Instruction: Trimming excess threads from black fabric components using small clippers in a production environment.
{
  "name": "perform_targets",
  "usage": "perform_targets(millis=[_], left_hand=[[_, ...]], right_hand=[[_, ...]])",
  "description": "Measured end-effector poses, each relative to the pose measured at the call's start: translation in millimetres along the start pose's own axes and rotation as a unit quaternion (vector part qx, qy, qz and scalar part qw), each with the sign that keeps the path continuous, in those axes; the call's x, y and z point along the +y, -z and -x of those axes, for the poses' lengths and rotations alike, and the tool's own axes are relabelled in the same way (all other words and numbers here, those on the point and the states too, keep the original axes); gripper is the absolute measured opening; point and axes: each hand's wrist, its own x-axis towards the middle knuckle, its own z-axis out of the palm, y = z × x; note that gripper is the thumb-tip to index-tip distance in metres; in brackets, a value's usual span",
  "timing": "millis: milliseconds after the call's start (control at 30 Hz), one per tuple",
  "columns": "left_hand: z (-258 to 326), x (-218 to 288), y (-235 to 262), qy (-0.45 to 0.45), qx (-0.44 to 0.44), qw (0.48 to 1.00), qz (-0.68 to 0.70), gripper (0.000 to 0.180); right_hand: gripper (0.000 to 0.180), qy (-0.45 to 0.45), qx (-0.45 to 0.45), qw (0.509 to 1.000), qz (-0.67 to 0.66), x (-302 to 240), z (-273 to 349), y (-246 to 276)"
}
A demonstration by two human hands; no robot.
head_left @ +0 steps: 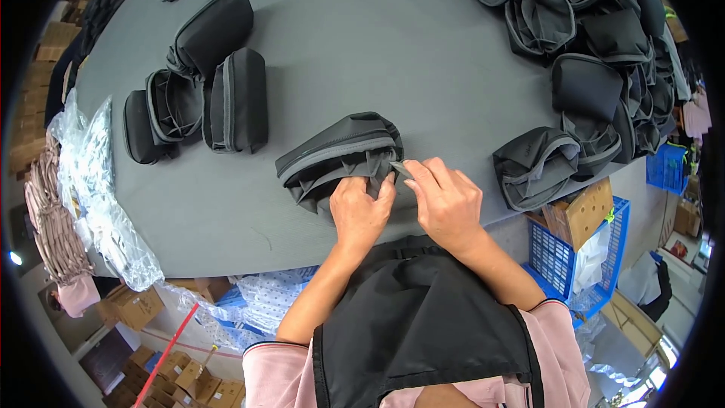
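Note:
In front of me on the grey table lies a black zippered pouch [340,140], its mouth toward me and the inner pockets showing. My left hand [359,208] is closed on the lining at the pouch's near edge, fingertips partly inside. A small pointed metal tool [400,169], which looks like thread snips, sits pinched in my right hand [447,200]. Its tip touches or nearly touches the right end of the pouch opening, beside my left fingertips. Most of the tool is hidden in the right hand.
Several similar pouches [236,98] stand at the left of the grey table [362,53]. A large heap of pouches [585,87] covers the right side. Clear plastic bags [98,189] hang over the left edge. A blue crate [551,257] stands below the right edge.

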Motion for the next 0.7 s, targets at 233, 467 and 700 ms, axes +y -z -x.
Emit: perform_targets(millis=[233, 467, 700], left_hand=[[2, -1, -1, -0.007, 0.007, 1.0, 0.008, 0.018], [1, -3, -2, 0.007, -0.004, 1.0, 0.006, 0.023], [-4, -4, 10, -0.021, -0.046, 0.998, 0.028, 0.029]], right_hand=[[0.022, -0.027, -0.042, 0.999, -0.005, -5, -5, 8], [0.024, -0.109, -0.083, 0.979, -0.151, 6, 1, 4], [0.019, -0.259, -0.054, 0.856, -0.444, 9, -9, -11]])
